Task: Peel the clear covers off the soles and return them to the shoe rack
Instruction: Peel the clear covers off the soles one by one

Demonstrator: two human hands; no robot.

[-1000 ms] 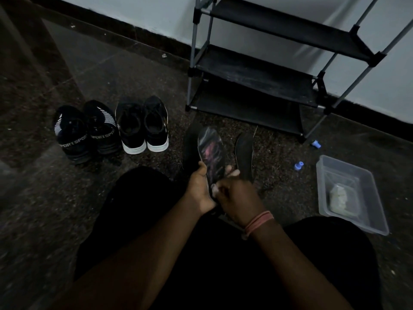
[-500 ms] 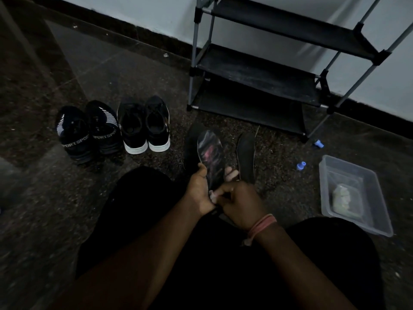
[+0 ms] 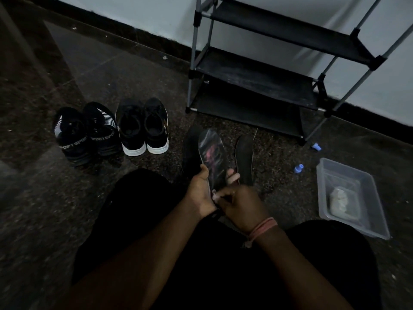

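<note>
Glossy clear film covers the dark pink-marked insole (image 3: 211, 156) I hold at centre frame, toe toward twelve o'clock. My left hand (image 3: 200, 190) wraps its heel end, fingers curled behind; my right hand (image 3: 240, 203) pinches at the heel edge, seemingly picking for the film's corner. I'd worry the film tears or the pinch slips, since light is poor and the edge barely shows. Two bare black insoles (image 3: 244, 162) lie on the floor just behind. At one o'clock the black metal-framed shoe rack (image 3: 252, 70) stands with open shelves, the path there unobstructed.
</note>
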